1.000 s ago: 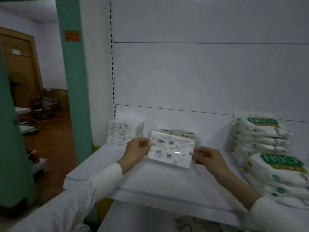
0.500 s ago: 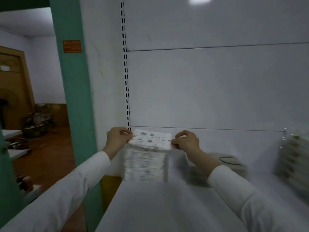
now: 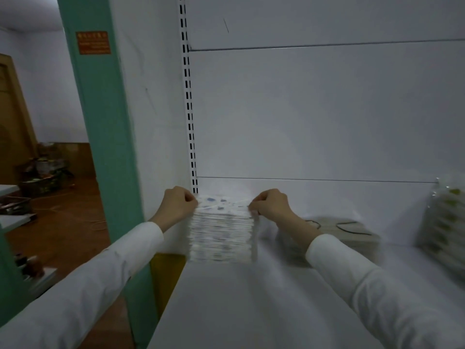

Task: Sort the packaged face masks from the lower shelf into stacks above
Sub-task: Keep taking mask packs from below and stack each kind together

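A packaged face mask with blue print (image 3: 222, 203) lies flat on top of a tall stack of like packets (image 3: 221, 238) at the back left of the white shelf (image 3: 241, 303). My left hand (image 3: 177, 205) pinches the packet's left edge with curled fingers. My right hand (image 3: 270, 204) pinches its right edge the same way. Both white sleeves reach in from the bottom corners.
A low pile of pale masks with black ear loops (image 3: 349, 233) sits right of the stack. Green-labelled packets (image 3: 445, 217) are stacked at the far right edge, blurred. A slotted upright (image 3: 189, 109) and a green pillar (image 3: 100, 127) stand on the left.
Both hands carried the blue-printed packet from mid-shelf to the back-left stack and lowered it onto the top. The view swung left and closer.
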Demonstrator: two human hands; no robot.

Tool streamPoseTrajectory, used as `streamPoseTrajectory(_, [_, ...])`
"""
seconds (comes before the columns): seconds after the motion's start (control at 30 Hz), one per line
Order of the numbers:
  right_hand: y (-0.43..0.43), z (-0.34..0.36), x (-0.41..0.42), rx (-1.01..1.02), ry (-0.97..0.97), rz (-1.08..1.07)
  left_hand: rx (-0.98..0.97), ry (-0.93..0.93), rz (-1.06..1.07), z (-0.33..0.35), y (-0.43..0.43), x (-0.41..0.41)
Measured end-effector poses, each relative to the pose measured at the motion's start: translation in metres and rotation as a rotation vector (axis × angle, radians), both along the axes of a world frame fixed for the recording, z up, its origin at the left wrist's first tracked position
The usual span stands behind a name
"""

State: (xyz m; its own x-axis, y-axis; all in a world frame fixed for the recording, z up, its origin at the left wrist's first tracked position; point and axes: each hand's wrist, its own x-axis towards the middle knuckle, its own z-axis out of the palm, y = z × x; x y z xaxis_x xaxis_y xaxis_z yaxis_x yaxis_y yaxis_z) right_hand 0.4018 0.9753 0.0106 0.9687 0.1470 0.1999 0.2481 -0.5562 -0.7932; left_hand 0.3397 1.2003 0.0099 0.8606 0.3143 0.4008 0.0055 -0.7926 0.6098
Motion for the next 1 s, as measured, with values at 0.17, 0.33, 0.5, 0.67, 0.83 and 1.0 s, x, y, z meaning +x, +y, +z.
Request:
streamPoseTrajectory(0.17, [-0.001, 0.0, -0.002, -0.137, -0.089, -0.01, 0.167, -0.042, -0.058, 0.0, -0.003, -0.007])
streamPoseTrajectory(0.33, [-0.022, 0.015, -0.028, -0.358, -0.339, 0.06, 0.36, -0.074, -0.123, 0.009, -0.014, -0.021])
streamPoseTrajectory(0.5, [-0.072, 0.021, -0.077, -0.555, -0.459, 0.139, 0.355, -0.139, -0.163, 0.012, -0.066, -0.044])
streamPoseTrajectory(0.67, [-0.152, 0.02, -0.134, -0.624, -0.506, 0.142, 0.428, -0.249, -0.134, 0.005, -0.147, -0.076])
streamPoseTrajectory(0.83, [-0.246, 0.005, -0.197, -0.662, -0.488, 0.13, 0.359, -0.177, -0.254, -0.014, -0.246, -0.124])
streamPoseTrajectory(1.0, [-0.327, -0.027, -0.242, -0.653, -0.44, 0.108, 0.322, -0.11, -0.416, -0.056, -0.326, -0.181])
